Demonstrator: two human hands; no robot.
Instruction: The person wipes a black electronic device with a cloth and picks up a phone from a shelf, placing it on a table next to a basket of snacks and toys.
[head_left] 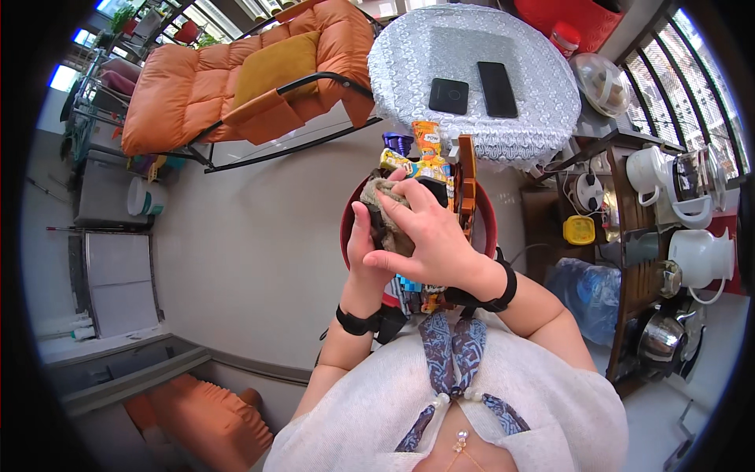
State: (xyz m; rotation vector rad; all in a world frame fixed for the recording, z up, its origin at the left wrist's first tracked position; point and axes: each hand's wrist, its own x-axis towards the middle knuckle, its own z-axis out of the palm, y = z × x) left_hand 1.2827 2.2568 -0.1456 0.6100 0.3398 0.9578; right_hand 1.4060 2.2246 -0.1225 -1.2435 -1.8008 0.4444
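In front of my chest, both hands are close together around a crumpled beige-brown cloth (384,191). My left hand (364,245) grips it from the left, thumb up, with most of its fingers hidden behind. My right hand (431,234) lies over it from the right, fingers bent onto the fabric and thumb reaching toward my left palm. Something dark shows between the cloth and my left hand; its kind I cannot make out. Beneath them stands a round red tub (489,224) holding colourful plastic toys, among them an orange and yellow toy piece (427,141) and a brown piece (467,177).
Ahead, a round table with a white lace cloth (401,86) bears a black phone (497,90) and a dark square device (448,96). An orange padded lounge chair (177,94) stands far left. On the right, a wooden shelf (629,307) holds white kettles (700,259) and pots.
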